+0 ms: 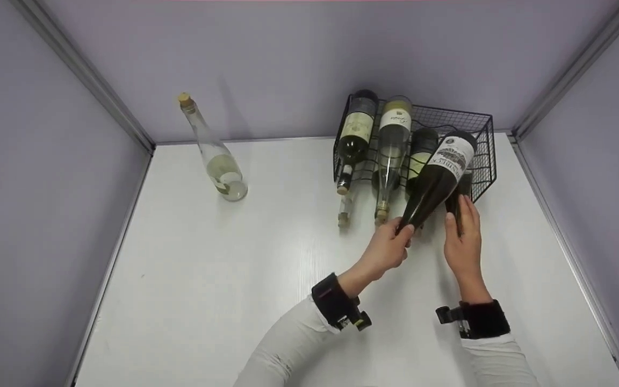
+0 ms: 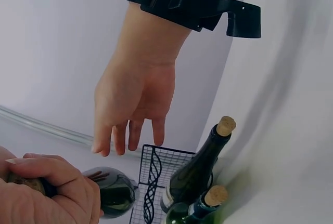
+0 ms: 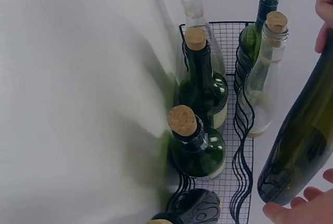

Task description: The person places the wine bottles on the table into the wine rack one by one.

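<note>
In the head view my left hand (image 1: 387, 247) grips the neck of a dark green wine bottle (image 1: 452, 156) with a white label. The bottle slants up and right, its base over the rack's right part. The left wrist view shows the left hand (image 2: 49, 193) wrapped round the neck, just below the cork (image 2: 26, 182). My right hand (image 1: 462, 242) holds nothing, its fingers extended, beside the rack's right end. In the right wrist view the right hand's fingertips (image 3: 276, 211) are close to the held bottle's base (image 3: 276, 190); contact is unclear.
A black wire rack (image 1: 484, 140) stands against the back wall, holding several corked bottles, such as a clear bottle (image 1: 394, 134) and a dark bottle (image 1: 356, 131). Another clear corked bottle (image 1: 218, 156) stands alone on the white table (image 1: 207, 279), to the left.
</note>
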Tool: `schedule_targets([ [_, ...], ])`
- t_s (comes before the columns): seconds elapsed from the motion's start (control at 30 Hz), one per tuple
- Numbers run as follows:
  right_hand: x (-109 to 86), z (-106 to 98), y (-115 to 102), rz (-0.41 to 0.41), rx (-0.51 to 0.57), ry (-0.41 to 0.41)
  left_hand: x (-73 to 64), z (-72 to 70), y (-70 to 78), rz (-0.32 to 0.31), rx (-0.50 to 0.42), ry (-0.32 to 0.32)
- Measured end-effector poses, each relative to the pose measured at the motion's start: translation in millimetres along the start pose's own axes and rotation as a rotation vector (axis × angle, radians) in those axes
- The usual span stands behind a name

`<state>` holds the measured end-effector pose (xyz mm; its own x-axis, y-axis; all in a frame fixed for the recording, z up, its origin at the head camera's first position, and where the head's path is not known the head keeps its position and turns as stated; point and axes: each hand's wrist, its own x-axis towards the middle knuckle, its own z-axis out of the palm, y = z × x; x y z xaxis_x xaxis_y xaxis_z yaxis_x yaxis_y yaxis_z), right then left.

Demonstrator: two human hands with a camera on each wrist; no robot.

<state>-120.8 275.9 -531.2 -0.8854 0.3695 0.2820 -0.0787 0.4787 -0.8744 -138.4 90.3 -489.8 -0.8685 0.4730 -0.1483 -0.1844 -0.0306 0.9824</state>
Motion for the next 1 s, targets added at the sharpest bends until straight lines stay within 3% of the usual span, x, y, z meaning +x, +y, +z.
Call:
schedule_targets([
  [0.27,-5.2,2,5,0.103,0.031,-0.063,4.6,1.2,-5.0,0.027,0.025,0.035],
  [0.47,-7.5,4,8,0.154,0.047,-0.095,7.2,7.0,-6.5,0.005,0.002,0.079],
  [0.67,-8.0,4,9,0.194,0.023,-0.132,9.3,9.8,-8.5,-0.008,-0.048,0.063],
  [1.0,-8.7,4,13,0.211,0.011,-0.132,17.4,16.4,-15.3,0.066,0.034,0.119],
])
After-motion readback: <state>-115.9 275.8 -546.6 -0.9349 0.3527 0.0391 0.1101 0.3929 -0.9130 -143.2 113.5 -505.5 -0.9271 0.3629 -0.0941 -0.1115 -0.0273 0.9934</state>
